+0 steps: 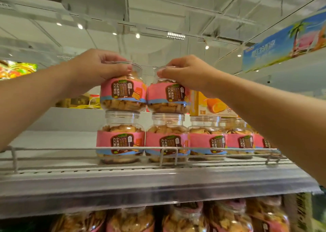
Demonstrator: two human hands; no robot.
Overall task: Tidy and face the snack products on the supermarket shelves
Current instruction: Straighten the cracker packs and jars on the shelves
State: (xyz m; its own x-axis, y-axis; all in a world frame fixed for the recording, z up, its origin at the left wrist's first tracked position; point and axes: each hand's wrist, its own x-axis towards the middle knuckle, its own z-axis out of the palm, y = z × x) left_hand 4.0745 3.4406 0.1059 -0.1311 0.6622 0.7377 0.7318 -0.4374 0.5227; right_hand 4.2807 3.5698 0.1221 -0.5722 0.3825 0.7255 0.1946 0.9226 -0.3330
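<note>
While you reach up to the top shelf (123, 171), your left hand (95, 67) curls over the clear lid of the upper left jar (123, 94), its fingers (121, 67) and thumb pinching the lid's rim. Your right hand (187, 71) does the same on the upper right jar (167, 97), its fingers (169, 72) closed over that lid from above. Directly under your fingers, the two held jars stand upright and touch side by side, their pink labels with dark panels turned toward you. Each sits on the lid of another jar: the lower left jar (120, 140) below your left fingers, the lower middle jar (167, 140) below your right fingers. To the right of your right fingers, under that forearm, a third jar (207, 140) and a fourth jar (239, 140) continue the bottom row, all behind the wire rail (70, 148) at the shelf's front edge. Just behind your right wrist stands an orange box (211, 104). Left of your left fingers the shelf surface is bare white. Far below your fingers, blurred jars (185, 217) fill the next shelf down. High to the right of your right hand hangs a blue banner (282, 41) with a palm tree.
</note>
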